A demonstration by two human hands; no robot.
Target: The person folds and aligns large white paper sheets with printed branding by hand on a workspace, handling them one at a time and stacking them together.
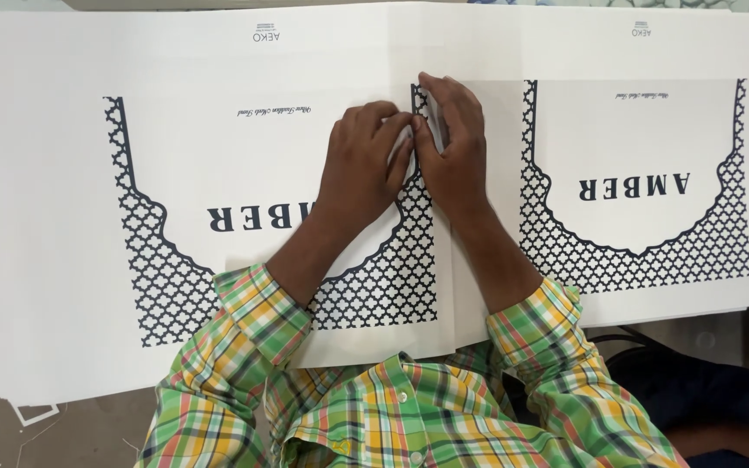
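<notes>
A worktable (88, 429) lies almost hidden under large white printed sheets. Nearest us, green plaid sleeves (244, 316) reach forward. Two sheets show: the left sheet (62, 217) and right sheet (643, 130), each smooth and flat, bearing a dark lattice border around an arched white panel. Our left hand (361, 165) and right hand (452, 143) meet at the centre fold (444, 286), fingers pinched together on its edge.

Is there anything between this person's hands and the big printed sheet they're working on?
Nothing visible. The left hand and right hand both rest directly on the white printed sheet, fingertips meeting at its fold in the middle. Only their own checked sleeves lie over its near edge.
</notes>
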